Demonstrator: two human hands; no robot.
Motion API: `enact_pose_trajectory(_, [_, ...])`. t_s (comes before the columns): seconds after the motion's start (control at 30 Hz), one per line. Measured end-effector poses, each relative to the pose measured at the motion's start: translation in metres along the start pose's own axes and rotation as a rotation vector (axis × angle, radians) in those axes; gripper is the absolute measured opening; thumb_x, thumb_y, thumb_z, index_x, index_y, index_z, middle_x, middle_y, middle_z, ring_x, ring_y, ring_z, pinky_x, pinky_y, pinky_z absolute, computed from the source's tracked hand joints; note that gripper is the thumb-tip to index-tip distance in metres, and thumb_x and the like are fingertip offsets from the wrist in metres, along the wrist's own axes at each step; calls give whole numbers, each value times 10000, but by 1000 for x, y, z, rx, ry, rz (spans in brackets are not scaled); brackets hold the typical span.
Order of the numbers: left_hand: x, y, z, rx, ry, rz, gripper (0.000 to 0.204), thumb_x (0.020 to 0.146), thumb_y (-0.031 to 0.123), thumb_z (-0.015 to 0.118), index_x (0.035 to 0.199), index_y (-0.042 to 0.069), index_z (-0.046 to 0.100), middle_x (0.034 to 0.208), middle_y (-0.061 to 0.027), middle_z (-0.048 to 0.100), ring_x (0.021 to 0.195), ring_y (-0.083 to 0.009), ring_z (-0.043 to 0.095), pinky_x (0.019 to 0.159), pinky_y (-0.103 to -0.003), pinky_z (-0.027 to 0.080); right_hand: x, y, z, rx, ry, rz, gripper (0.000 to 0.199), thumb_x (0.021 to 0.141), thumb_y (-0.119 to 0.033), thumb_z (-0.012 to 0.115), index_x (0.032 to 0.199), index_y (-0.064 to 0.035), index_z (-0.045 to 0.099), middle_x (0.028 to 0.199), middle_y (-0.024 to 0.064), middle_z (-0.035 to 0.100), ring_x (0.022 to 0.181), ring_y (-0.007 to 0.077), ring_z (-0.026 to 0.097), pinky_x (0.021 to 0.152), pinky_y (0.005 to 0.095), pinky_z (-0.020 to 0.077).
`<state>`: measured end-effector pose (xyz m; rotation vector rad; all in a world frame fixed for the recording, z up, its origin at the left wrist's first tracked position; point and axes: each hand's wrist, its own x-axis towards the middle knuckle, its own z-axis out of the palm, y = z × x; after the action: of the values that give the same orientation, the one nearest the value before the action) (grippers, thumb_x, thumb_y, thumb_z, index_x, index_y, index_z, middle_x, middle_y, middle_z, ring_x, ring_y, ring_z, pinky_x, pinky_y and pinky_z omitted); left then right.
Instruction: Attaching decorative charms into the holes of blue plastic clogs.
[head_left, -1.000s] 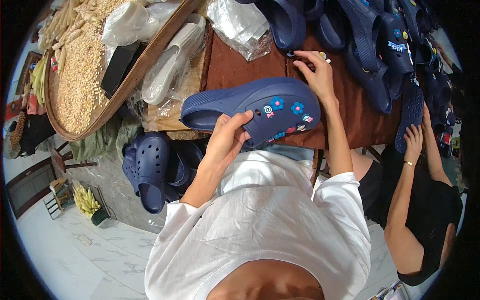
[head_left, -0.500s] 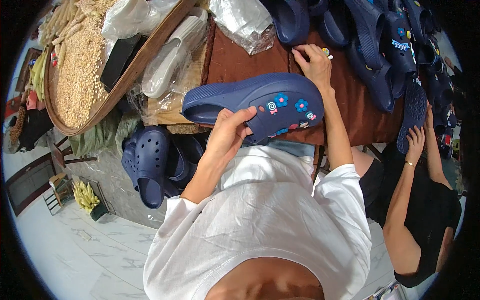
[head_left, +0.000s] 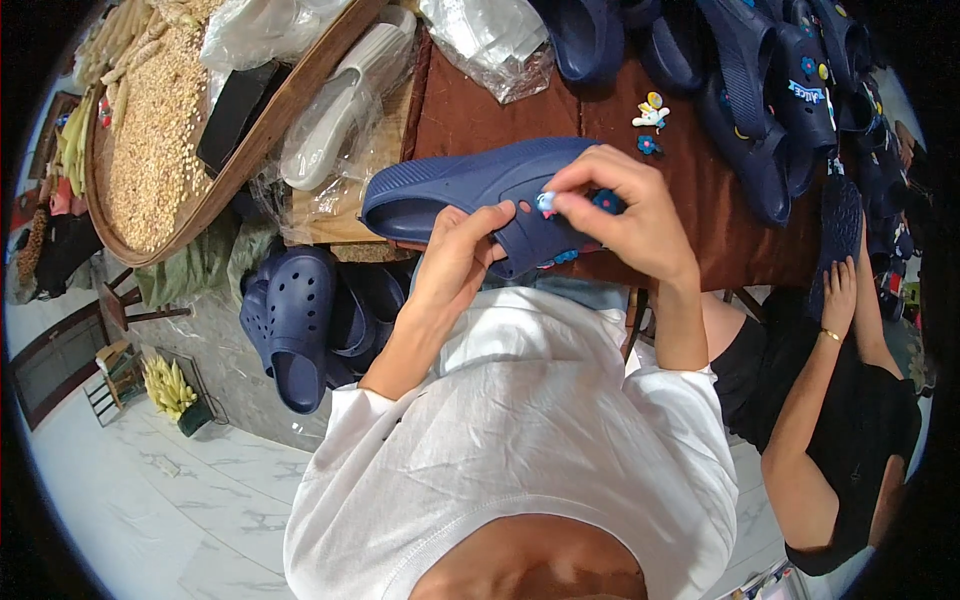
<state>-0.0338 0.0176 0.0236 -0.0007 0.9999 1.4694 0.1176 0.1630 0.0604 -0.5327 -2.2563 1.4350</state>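
My left hand (head_left: 455, 250) grips a navy foam clog (head_left: 440, 180) by the side of its upper, thumb on top, the heel end pointing left. Over the clog's holed front, my right hand (head_left: 635, 215) pinches a small white, blue and pink shoe charm (head_left: 546, 203) between thumb and fingertips. One bare hole (head_left: 525, 208) shows beside my left thumb. A blue flower charm (head_left: 607, 201) sits on the clog, partly behind my right fingers; other charms there are hidden by that hand. On the brown cloth lie a white figure charm (head_left: 652, 112) and a flower charm (head_left: 648, 145).
Several navy clogs (head_left: 745, 150) line the table's right and far side. Further right, a co-worker's hand (head_left: 838, 295) touches another clog (head_left: 838, 225). To the left are a bagged white clog (head_left: 335, 130), a grain tray (head_left: 250, 150) and hanging navy clogs (head_left: 300, 300). A plastic bag (head_left: 490, 45) lies at the far edge.
My right hand has come from the far side of the brown cloth down onto the clog's front, uncovering the charms on the cloth. My left hand keeps its hold.
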Motion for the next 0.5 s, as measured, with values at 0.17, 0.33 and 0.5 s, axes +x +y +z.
enact_pose_trajectory(0.17, [-3,4,5,3,16,24,246,951,196,658,996,-45,677,894,-61,706,699,-96,664,574,-230,510,1,1,10,-227,-76,-123,137,862,-149,703,929,-29,702,906,83,654,866,278,589,783,372,478])
enact_pose_trajectory(0.33, [1,2,-9,221,-55,11,295,948,233,710,1054,-41,682,991,-88,721,845,-122,702,694,-244,570,-1,4,23,-279,36,-134,131,849,-148,717,919,-38,704,884,70,650,845,268,592,756,376,483])
enact_pose_trajectory(0.5, [-1,1,4,157,-19,53,267,939,222,721,1058,-15,688,985,-65,720,801,-85,678,636,-211,530,-7,7,35,-343,231,-187,119,802,-124,760,887,-59,707,852,67,636,792,260,590,705,367,486])
